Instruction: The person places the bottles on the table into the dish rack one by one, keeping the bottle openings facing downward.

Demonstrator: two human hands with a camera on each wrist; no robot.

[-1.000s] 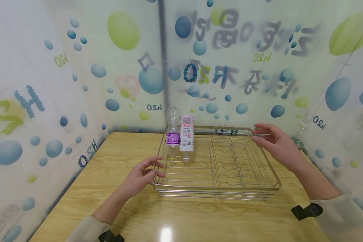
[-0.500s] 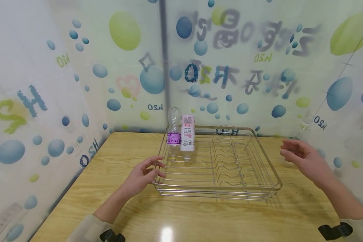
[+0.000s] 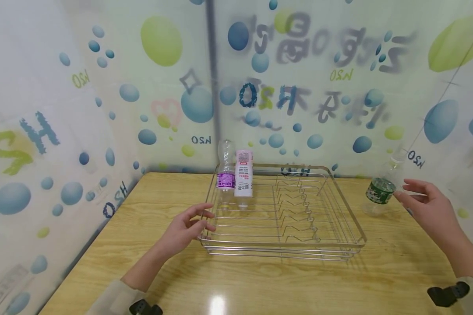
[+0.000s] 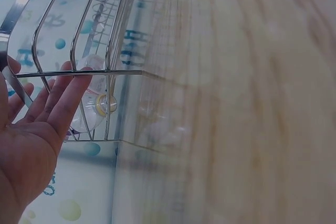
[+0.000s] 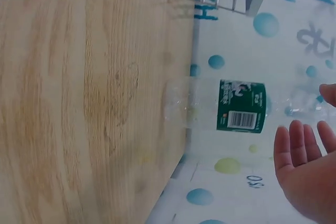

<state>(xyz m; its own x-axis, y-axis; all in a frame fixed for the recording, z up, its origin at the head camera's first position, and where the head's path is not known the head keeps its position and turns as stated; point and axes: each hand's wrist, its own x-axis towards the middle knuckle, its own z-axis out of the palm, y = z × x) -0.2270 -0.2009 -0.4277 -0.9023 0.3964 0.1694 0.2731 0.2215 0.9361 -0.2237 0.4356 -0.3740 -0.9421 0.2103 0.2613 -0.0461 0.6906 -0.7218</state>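
Observation:
A metal wire dish rack stands on the table. My left hand rests at its front left corner; in the left wrist view the fingers lie fairly straight against the side wires. To the right of the rack, a clear plastic bottle with a green label stands upright on the table. My right hand is just right of this bottle, fingers loosely bent and thumb towards it. The right wrist view shows the hand beside the bottle's upper part without a grip; whether it touches cannot be told.
Inside the rack's left part lie two plastic bottles side by side, one with a purple label and one with a pink and white label. Wire dividers run along its right part. Patterned curtains hang behind the wooden table and at both sides.
My right hand has moved right, from the rack's back right corner past the green-labelled bottle, which now shows more fully. The left hand, the rack and the other bottles stay put.

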